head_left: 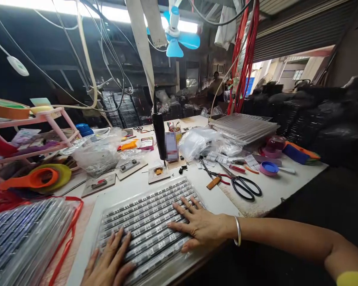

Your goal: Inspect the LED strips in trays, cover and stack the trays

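While pressing flat, fingers spread, on clear ribbed plastic tray point(149, 222) at table's near edge: right hand point(197, 226) fully showing, left hand point(110, 260) getting cut off below the wrist.

The left hand point(109, 262) is cut off at the bottom edge. A blurred patch point(171, 145) hides the box on the table. The far person point(216, 85) is too small to make out

Black scissors point(245, 186), blue fan point(176, 33), orange tape dispenser point(32, 178), clear bags point(201, 143) on the table
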The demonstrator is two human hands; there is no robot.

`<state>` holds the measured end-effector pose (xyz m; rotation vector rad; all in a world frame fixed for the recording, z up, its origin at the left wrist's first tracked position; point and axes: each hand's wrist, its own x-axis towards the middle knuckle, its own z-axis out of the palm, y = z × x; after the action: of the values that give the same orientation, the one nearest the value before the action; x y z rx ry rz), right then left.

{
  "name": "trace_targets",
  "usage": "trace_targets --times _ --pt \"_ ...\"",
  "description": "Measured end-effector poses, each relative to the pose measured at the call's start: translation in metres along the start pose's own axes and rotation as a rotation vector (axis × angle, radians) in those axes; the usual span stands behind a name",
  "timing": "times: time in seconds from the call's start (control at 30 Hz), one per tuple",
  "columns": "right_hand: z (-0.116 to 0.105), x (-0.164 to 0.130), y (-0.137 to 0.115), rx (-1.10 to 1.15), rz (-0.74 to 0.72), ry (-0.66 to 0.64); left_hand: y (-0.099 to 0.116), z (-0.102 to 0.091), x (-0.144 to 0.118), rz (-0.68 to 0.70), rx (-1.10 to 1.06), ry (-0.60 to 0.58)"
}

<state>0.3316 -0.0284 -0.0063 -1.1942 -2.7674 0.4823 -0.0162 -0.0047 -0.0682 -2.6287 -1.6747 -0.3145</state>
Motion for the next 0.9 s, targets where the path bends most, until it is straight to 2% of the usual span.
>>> trace_targets --times 0.1,0.2,0.4,0.63,0.77,0.9 --pt "-0.002 0.006 -0.009 0.007 -0.006 0.057 0.006 -0.011 0.010 0.058 0.051 -0.181" --pt "0.000 0.016 -0.020 -0.018 -0.068 0.116 0.006 -0.017 0.013 0.068 0.074 -0.235" --pt "0.005 0.028 -0.029 -0.126 -0.115 0.154 0.019 -0.017 0.015 -0.027 0.131 -0.259" --pt "-0.004 0.021 -0.025 0.034 -0.137 0.041 0.028 -0.023 0.011 -0.006 0.155 -0.141" --pt "-0.006 0.023 -0.024 0.077 -0.148 0.095 0.027 -0.023 0.012 -0.020 0.147 -0.145" --pt "-0.002 0.039 -0.026 0.078 -0.120 0.084 0.022 -0.019 0.015 -0.022 0.119 -0.167"
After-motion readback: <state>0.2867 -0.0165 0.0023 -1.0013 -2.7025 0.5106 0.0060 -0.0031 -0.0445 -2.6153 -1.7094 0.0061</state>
